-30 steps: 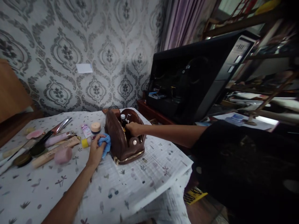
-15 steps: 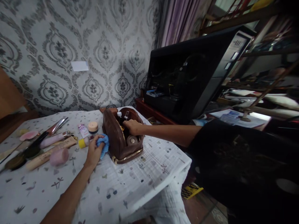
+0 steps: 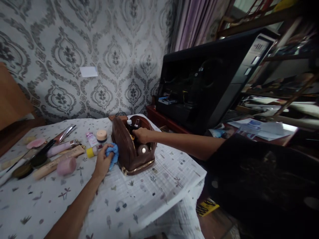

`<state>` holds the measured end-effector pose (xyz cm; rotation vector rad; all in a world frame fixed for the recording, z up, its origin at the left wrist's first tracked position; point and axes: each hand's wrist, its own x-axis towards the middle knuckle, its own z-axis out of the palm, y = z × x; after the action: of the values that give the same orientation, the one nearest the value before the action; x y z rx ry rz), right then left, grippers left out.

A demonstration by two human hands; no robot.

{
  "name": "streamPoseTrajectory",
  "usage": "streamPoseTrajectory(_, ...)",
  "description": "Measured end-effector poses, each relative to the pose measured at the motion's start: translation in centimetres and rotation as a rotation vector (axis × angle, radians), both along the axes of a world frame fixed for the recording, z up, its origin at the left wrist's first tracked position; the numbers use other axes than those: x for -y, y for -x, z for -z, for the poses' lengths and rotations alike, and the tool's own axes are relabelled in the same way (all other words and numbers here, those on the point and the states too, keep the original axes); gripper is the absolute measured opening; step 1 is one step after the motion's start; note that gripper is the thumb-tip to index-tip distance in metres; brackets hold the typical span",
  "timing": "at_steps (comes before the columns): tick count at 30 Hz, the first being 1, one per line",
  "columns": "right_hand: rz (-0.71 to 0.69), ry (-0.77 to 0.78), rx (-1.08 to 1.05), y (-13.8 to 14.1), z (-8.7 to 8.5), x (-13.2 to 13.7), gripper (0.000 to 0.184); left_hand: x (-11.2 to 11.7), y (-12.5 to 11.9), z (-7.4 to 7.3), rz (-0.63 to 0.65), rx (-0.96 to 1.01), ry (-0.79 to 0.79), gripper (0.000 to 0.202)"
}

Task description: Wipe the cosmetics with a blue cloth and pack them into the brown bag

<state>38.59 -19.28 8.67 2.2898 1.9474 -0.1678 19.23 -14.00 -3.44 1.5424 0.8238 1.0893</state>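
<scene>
A brown zippered makeup bag stands unzipped on the cloth-covered table. My right hand reaches into its opening; the fingers are curled, and what they grip, if anything, is hidden inside. Just behind that hand, a white-capped bottle and a dark bottle with a clear cap poke up from the bag. Against the bag's left side, my left hand is closed on a crumpled blue cloth. Close to its fingers lie a yellow-capped container, a small round jar and a pink tube.
Makeup brushes, a beige tube, a pink sponge-like piece and several other cosmetics spread over the table's left side. A black computer case stands behind on the right. The patterned tablecloth hangs over the front right edge.
The view has shifted slightly, so everything sits a little further right. Both hands keep nearly the same places, the left on the blue cloth and the right inside the bag.
</scene>
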Motion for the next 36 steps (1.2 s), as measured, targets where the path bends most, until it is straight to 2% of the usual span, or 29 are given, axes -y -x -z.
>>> streamPoseTrajectory(4,0.148,-0.106,-0.003,0.3,-1.2,-0.4,0.056,-0.1,0.0,0.2,-0.010,-0.011,0.001,0.026)
streamPoseTrajectory(8,0.222,-0.163,-0.021,0.1,-2.0,-1.1,0.053,-0.4,0.0,0.6,0.006,0.007,-0.013,0.026)
streamPoseTrajectory(15,0.168,-0.162,-0.037,-0.4,-0.4,-1.7,0.049,-0.6,0.0,0.7,0.010,-0.005,-0.017,0.027)
streamPoseTrajectory(19,0.198,-0.188,-0.049,-0.6,-0.1,-1.8,0.050,-0.5,0.0,0.6,-0.006,0.007,-0.028,0.025)
streamPoseTrajectory(21,0.219,-0.205,-0.056,-0.4,0.1,-1.9,0.055,-0.5,0.0,0.6,0.001,0.015,-0.022,0.025)
streamPoseTrajectory(25,0.226,-0.244,-0.061,0.1,1.0,-1.9,0.077,-0.3,-0.1,0.4,0.019,0.024,0.003,0.026)
streamPoseTrajectory(29,0.228,-0.284,-0.069,0.0,1.8,-1.8,0.072,-0.2,-0.1,0.2,0.037,0.021,0.024,0.026)
streamPoseTrajectory(36,0.278,-0.302,-0.141,-1.0,1.8,-2.5,0.067,-0.2,-0.1,0.2,0.028,0.030,0.002,0.025)
